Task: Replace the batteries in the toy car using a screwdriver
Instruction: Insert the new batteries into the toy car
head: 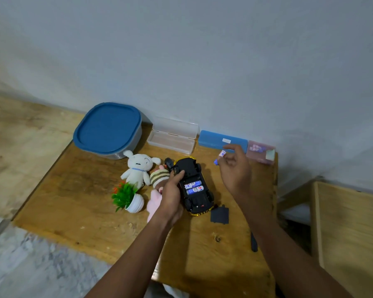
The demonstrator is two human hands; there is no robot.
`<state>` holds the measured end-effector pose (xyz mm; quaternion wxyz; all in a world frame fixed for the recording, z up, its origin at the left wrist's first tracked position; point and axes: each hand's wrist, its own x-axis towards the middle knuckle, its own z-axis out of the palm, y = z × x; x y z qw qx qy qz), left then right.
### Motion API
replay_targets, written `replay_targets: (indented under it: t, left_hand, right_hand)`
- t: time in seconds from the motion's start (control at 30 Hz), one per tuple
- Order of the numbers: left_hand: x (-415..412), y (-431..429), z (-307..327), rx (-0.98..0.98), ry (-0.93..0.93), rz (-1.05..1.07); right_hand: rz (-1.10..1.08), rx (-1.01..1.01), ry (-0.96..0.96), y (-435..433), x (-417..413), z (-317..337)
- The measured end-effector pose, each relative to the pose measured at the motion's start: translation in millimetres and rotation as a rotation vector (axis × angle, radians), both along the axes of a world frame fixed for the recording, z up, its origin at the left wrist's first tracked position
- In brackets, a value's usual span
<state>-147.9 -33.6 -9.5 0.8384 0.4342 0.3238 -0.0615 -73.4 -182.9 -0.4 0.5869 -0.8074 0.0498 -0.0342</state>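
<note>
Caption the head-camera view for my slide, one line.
Battery swap: left hand holds the upturned toy car, two batteries in its open bay, while the right hand pinches a third battery.

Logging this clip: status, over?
Left hand grips toy car, bay open, two batteries seated. Right hand pinches a third battery. Cover off, beside car.

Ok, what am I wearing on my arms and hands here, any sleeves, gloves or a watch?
The left grip and right grip are bare hands: no gloves, no rings that show. The left forearm and right forearm are bare too, with no sleeves, watch or bands in view.
</note>
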Motion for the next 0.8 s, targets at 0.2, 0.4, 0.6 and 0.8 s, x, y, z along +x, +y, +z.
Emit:
replay_targets:
  t: [0.2, 0.4, 0.6, 0.8]
  left_hand:
    - [-14.3, -1.4, 0.9, -0.059, -0.023, 0.021]
    - [-20.6, -0.6, 14.5, -0.073, -0.046, 0.006]
    - [-24.1, 5.1, 23.8, -0.051, -0.134, 0.012]
    - [-28.3, 8.9, 22.9, -0.037, -0.143, 0.026]
  right_hand:
    - [-0.001, 0.284, 0.036, 17.6, -70.3, 35.0]
    - [0.004, 0.302, 0.036, 29.0, -89.5, 39.4]
    - [0.037, 0.288, 0.020, 41.2, -91.7, 39.5]
    - [0.060, 0.260, 0.010, 49.4, -94.2, 37.6]
